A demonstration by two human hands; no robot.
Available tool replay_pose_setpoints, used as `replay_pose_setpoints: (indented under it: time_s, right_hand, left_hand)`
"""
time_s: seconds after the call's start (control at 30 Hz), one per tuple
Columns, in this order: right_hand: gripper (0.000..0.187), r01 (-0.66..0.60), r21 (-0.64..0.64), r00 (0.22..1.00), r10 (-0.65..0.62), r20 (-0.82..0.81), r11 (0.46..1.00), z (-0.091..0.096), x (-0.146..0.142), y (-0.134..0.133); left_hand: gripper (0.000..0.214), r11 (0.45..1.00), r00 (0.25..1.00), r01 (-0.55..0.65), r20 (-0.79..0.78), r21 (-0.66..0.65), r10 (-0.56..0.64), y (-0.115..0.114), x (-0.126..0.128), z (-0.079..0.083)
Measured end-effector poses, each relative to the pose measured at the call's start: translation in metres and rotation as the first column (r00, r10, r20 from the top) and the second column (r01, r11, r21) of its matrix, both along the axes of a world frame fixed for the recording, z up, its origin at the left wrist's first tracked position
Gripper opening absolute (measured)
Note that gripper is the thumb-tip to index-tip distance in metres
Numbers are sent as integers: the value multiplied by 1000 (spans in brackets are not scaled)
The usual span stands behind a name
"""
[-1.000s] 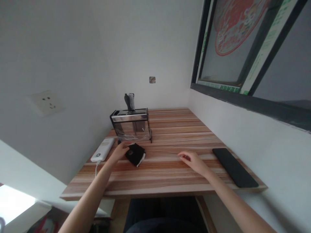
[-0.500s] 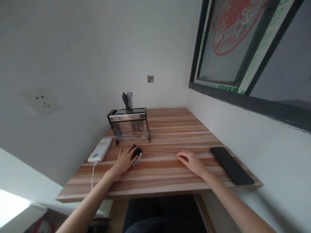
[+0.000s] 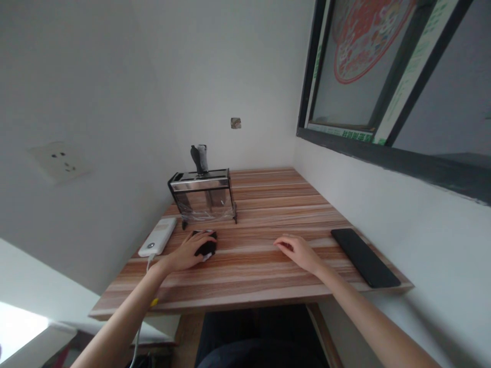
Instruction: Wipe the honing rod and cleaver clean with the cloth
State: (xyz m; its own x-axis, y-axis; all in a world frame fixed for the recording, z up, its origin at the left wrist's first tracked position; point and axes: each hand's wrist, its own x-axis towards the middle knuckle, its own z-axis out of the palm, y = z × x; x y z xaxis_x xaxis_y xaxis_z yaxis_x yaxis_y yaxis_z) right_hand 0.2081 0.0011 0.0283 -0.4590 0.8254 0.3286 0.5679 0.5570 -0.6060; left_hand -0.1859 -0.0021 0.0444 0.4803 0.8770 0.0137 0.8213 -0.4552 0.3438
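My left hand (image 3: 188, 251) is on the table just in front of the knife block. Its fingers curl over a small black item with a white edge (image 3: 207, 248), soft-looking like folded cloth; the hand hides part of it, so its kind cannot be told. My right hand (image 3: 297, 250) rests on the tabletop to the right. Its fingers are curled together, with a small gap at the thumb and nothing visible inside.
A see-through knife block (image 3: 203, 191) with dark handles stands behind my left hand. A white power strip (image 3: 158, 237) with a cable lies at the left, a black phone (image 3: 365, 258) at the right edge. Walls border the wood-grain table (image 3: 268, 197), with a window frame (image 3: 345, 134) overhead right.
My left hand has shifted left with the black item, which has turned under the fingers. A yellow spot now shows by the left forearm. My right hand is nearly still.
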Motion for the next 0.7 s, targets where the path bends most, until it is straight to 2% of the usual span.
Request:
replay_pose_setpoints:
  time_s: [0.13,0.2,0.27,0.37,0.43,0.5,0.57,0.7]
  right_hand:
    - [22,4,6,997,-4,-74,1000,13,-16,9]
    - [22,14,4,993,-14,-121,1000,20,-30,20]
    - [20,19,10,990,-18,-142,1000,24,-47,33]
    - [25,49,34,990,-44,-132,998,19,-71,54]
    - [29,102,48,987,-96,-128,994,8,-80,65]
    - [28,155,53,981,-147,-130,987,-5,-81,71]
    - [28,179,49,976,-171,-134,983,-17,-78,75]
    - [28,176,37,977,-170,-130,984,-29,-73,78]
  left_hand:
    - [39,995,984,-17,178,93,0,0,25,18]
    - [29,986,952,-28,307,162,-23,3,52,27]
    - [29,986,927,-21,372,163,-42,10,86,31]
    - [26,990,945,-26,326,136,-20,23,136,21]
    - [21,987,957,-50,288,153,3,30,156,7]
    - [16,986,967,-33,255,163,-9,35,164,-6]
    - [15,987,972,8,232,163,-46,37,161,-15]
    - [17,986,974,67,205,155,-98,39,148,-19]
